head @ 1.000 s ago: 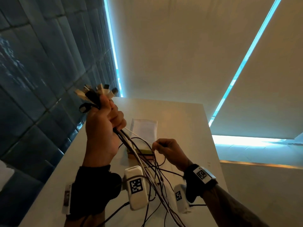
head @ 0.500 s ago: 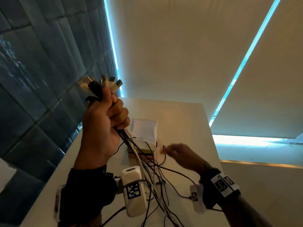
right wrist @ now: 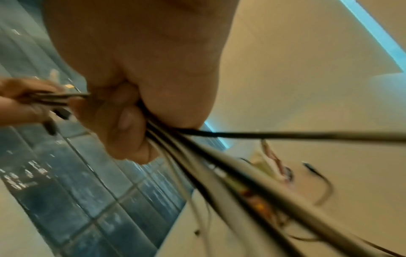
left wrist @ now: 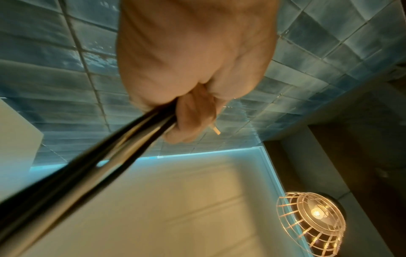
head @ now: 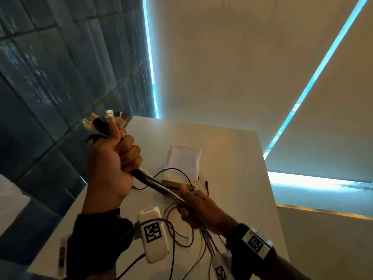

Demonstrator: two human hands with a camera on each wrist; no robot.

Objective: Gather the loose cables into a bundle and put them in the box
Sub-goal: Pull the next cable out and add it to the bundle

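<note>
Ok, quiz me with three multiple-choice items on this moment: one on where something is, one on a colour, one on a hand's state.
1. Where do the cables' plug ends stick out?
A. above the left hand
B. inside the box
C. flat on the table

2. What colour is the tabletop?
A. red
B. white
C. black

3. What is the right hand doing?
A. resting flat and empty
B. pointing at the wall
C. gripping the mixed black and white cable bundle

Answers: 1 A, the plugs fan out above the left hand. 2 B, the surface looks white. 3 C, its fingers curl round the strands.
</note>
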